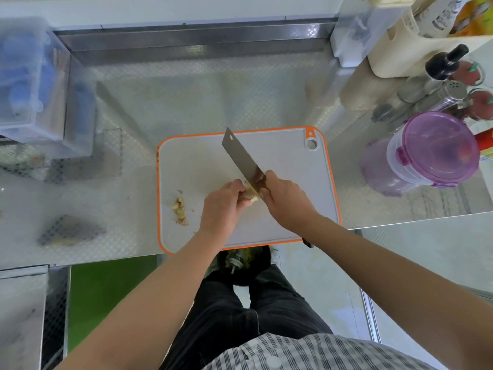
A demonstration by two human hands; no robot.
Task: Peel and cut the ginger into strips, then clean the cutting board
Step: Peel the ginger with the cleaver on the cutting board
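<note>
A grey cutting board with an orange rim lies on the steel counter. My left hand grips a pale piece of ginger just above the board's middle; most of the ginger is hidden by the fingers. My right hand grips the handle of a cleaver, whose blade slants up and to the left and whose heel lies against the ginger. A small heap of ginger peelings sits near the board's left edge.
A purple-lidded plastic container stands right of the board, with bottles and shakers behind it. A clear storage box sits at the left. A dark bin with scraps stands on the floor below the counter edge.
</note>
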